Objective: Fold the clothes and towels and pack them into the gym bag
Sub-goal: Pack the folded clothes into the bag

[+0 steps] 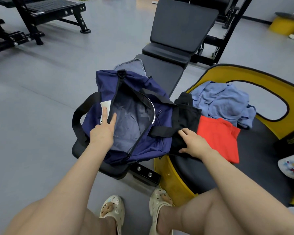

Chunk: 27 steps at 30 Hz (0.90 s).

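A navy gym bag with black straps lies unzipped on a black bench, its grey lining showing. My left hand rests with straight fingers on the bag's left rim, holding the opening apart. My right hand lies on a black garment beside the bag's right side, fingers curled over the cloth. A folded red garment lies right of the black one. A crumpled light-blue towel sits behind them. A piece of denim pokes out behind the bag.
The clothes lie on a round black pad with a yellow frame. The black bench runs away from me with its backrest raised. Black gym equipment stands at the far left on grey floor. My legs and cream clogs are at the bottom.
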Each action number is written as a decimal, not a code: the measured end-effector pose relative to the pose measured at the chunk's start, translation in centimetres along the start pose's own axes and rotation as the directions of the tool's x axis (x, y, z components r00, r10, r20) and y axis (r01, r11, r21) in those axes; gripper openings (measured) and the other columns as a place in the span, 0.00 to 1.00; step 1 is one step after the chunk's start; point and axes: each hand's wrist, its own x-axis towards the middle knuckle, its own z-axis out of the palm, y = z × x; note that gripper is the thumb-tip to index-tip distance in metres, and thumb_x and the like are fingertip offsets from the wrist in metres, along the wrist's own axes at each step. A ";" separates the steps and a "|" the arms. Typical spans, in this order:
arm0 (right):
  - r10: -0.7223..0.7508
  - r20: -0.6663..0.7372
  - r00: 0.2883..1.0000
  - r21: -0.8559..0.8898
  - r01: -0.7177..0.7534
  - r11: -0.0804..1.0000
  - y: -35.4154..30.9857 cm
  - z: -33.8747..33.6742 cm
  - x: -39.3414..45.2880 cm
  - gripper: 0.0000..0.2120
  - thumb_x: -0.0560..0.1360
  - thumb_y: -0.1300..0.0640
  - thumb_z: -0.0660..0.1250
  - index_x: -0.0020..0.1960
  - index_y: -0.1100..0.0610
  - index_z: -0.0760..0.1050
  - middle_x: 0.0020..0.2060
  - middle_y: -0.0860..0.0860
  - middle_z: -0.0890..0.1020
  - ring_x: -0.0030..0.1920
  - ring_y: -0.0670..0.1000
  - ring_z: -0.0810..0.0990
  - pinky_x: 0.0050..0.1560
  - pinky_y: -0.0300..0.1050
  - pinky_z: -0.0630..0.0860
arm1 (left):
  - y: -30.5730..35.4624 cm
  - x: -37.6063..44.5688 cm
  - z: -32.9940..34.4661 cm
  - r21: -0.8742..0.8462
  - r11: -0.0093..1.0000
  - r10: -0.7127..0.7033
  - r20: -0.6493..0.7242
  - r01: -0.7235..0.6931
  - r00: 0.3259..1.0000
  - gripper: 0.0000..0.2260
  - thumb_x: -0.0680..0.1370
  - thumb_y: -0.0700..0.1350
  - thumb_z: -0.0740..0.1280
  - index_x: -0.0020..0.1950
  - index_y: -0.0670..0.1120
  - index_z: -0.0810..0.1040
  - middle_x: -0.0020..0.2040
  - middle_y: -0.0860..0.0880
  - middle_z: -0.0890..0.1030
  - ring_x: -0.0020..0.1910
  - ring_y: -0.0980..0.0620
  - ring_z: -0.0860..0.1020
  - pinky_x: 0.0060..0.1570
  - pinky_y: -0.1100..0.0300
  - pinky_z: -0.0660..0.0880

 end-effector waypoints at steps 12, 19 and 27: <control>0.032 -0.068 0.997 0.263 -0.013 0.965 1.7 -2.0 -0.3 0.18 0.75 0.60 0.65 0.64 0.55 0.75 0.60 0.52 0.76 0.58 0.57 0.77 0.57 0.46 0.72 | 0.4 -0.1 0.0 0.007 1.000 0.004 0.019 -0.004 1.000 0.40 0.76 0.34 0.61 0.78 0.52 0.39 0.76 0.44 0.31 0.39 0.48 0.70 0.35 0.59 0.69; 0.005 0.038 0.999 -0.197 0.003 0.980 -1.3 -0.8 -0.7 0.43 0.66 0.32 0.69 0.70 0.57 0.61 0.65 0.53 0.67 0.58 0.57 0.76 0.48 0.47 0.70 | 0.6 -0.1 0.3 0.046 0.999 0.020 0.020 -0.020 1.000 0.40 0.76 0.35 0.62 0.78 0.52 0.39 0.76 0.44 0.31 0.40 0.49 0.71 0.34 0.59 0.69; -0.014 -0.030 0.999 -0.246 0.007 0.969 -1.0 0.0 0.2 0.29 0.73 0.55 0.70 0.70 0.58 0.62 0.63 0.55 0.67 0.59 0.57 0.73 0.47 0.49 0.73 | 0.4 -0.7 0.5 -0.027 0.999 0.019 0.018 -0.018 1.000 0.40 0.76 0.33 0.62 0.78 0.52 0.40 0.76 0.45 0.31 0.42 0.49 0.71 0.36 0.59 0.70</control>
